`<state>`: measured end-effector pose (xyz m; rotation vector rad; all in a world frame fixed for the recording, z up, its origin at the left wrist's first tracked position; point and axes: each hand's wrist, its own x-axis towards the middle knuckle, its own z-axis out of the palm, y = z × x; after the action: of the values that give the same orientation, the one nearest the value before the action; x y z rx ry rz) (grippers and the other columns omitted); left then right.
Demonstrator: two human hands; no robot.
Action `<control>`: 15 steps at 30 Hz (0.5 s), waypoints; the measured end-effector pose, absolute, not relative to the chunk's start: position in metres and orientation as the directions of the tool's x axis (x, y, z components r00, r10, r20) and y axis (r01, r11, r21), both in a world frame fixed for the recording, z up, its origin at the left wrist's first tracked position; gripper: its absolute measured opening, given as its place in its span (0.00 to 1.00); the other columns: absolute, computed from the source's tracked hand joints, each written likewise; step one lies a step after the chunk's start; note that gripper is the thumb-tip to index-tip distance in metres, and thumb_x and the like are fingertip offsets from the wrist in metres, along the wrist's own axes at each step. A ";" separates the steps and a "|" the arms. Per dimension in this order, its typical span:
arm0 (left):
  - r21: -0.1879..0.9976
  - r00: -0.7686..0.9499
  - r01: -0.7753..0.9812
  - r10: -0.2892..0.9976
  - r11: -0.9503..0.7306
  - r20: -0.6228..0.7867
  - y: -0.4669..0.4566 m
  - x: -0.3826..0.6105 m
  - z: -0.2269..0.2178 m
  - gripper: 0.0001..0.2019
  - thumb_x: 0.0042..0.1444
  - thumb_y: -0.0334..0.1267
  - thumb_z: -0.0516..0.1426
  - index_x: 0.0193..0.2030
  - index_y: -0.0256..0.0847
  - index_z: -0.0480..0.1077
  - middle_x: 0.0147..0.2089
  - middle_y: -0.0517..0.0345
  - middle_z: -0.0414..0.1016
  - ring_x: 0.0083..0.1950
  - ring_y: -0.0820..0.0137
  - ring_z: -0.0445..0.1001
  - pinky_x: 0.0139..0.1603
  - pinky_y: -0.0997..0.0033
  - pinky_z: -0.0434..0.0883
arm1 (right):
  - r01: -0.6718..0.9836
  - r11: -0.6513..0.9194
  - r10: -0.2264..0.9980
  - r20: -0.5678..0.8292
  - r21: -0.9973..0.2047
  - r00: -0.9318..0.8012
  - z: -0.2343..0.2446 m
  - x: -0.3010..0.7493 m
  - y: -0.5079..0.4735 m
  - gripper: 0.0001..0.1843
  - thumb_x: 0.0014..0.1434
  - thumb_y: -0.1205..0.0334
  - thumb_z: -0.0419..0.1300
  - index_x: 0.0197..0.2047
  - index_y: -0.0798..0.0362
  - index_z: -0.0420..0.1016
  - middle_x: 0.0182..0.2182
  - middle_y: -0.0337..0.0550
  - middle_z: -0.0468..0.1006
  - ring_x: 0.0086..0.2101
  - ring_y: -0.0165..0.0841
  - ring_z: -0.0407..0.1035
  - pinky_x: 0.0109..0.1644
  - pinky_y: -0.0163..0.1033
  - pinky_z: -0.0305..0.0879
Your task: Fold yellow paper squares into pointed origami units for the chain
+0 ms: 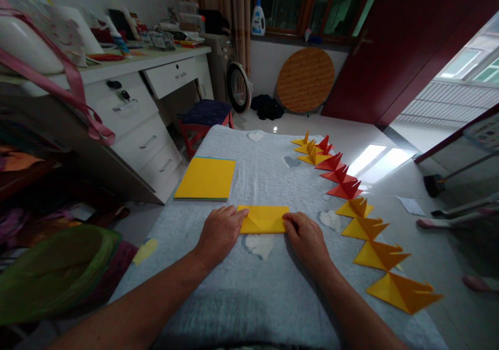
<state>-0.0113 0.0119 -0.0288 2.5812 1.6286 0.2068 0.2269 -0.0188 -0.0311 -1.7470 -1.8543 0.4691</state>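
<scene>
A yellow sheet of origami paper, folded into a flat rectangle, lies in front of me on the cloth-covered table. My left hand pinches its left end between thumb and fingers. At the right end, my right hand grips the paper the same way, fingers curled. Faint crease lines show on the paper's face. Beyond my left hand rests a stack of square paper, yellow on top. Along the table's right side runs a row of folded paper figures, yellow ones nearer and red ones farther off.
A white desk with drawers stands at the left, a dark-topped stool beside it. Low on the left is a green-lined bin. A round wooden tabletop leans against the far wall near an open-doored washing machine.
</scene>
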 end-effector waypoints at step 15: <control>0.064 0.447 0.892 0.894 -0.448 0.038 0.007 -0.008 -0.016 0.15 0.66 0.31 0.54 0.56 0.45 0.74 0.40 0.53 0.76 0.43 0.60 0.73 0.44 0.60 0.68 | 0.797 0.098 0.990 0.139 -0.596 -0.018 -0.032 0.228 -0.019 0.13 0.63 0.65 0.53 0.43 0.53 0.79 0.36 0.46 0.81 0.38 0.38 0.76 0.46 0.41 0.67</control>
<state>-0.0081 0.0072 -0.0158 2.6418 1.6313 0.1024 0.2276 -0.0191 -0.0324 -1.7447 -1.8618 0.4848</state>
